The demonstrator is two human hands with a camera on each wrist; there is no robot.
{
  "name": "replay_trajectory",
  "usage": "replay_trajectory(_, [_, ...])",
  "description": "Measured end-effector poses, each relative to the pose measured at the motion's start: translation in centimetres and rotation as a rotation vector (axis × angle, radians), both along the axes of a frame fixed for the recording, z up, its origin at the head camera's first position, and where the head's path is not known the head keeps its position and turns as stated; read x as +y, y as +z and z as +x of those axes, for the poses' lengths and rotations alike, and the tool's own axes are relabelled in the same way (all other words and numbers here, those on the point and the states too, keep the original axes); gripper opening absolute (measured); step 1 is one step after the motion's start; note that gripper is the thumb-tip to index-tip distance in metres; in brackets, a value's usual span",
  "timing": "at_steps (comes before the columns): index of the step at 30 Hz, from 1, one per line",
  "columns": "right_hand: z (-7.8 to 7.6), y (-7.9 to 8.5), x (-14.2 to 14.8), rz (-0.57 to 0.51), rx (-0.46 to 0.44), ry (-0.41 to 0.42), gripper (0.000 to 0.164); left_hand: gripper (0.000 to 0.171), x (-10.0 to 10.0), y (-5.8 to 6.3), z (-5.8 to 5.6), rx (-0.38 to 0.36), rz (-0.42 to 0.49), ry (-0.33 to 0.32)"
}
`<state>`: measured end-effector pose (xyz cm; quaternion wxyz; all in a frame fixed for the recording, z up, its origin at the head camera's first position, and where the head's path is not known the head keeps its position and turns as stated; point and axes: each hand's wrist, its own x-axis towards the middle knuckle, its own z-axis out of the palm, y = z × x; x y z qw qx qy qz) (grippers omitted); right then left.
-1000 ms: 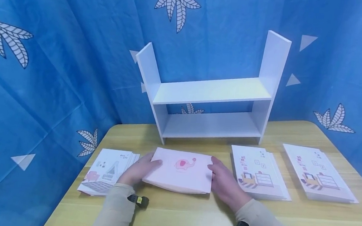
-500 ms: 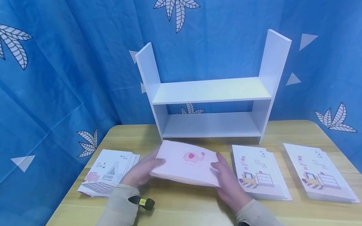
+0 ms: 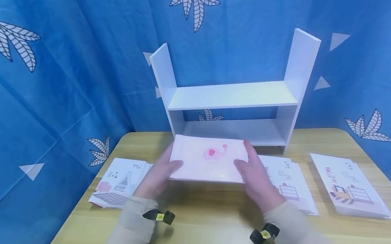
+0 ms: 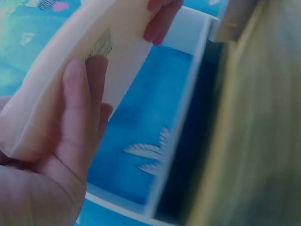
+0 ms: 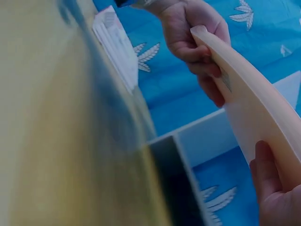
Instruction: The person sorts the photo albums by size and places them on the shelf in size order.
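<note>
A pale pink notebook (image 3: pixel 195 159) with a red elephant on its cover is held up in front of the shelf, over the table. It looks thick; I cannot tell whether it is one notebook or a stack. My left hand (image 3: pixel 156 174) grips its left edge, thumb on the cover. At the right edge my right hand (image 3: pixel 258 178) holds it the same way. Fingers support the underside in the left wrist view, where the notebook (image 4: pixel 120 52) shows a printed patch. In the right wrist view the notebook (image 5: pixel 240 113) bends slightly between both hands.
A white two-tier shelf (image 3: pixel 234 96) stands at the back of the wooden table (image 3: pixel 203 231). Stacks of white illustrated notebooks lie around: one stack (image 3: pixel 118 183) at left, another (image 3: pixel 289 184) right of my right hand, a third (image 3: pixel 352 188) farther right. A blue curtain (image 3: pixel 81 69) hangs behind.
Both hands have raised the pink notebook from low over the table and moved it forward toward the shelf, slightly to the right. The other stacks stay where they were.
</note>
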<state>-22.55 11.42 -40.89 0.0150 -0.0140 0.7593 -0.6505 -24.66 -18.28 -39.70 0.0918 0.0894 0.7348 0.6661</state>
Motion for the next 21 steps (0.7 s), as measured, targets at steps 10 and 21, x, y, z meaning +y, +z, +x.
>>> replay_trajectory(10, [-2.3, 7.4, 1.9, 0.086, 0.148, 0.012, 0.074, 0.070, 2.3, 7.6, -1.5, 0.202, -0.183, 0.050])
replay_trajectory(21, [-7.5, 13.4, 4.9, 0.229, 0.155, 0.009, 0.071, 0.075, 5.4, 13.2, -6.5, 0.043, -0.335, 0.227])
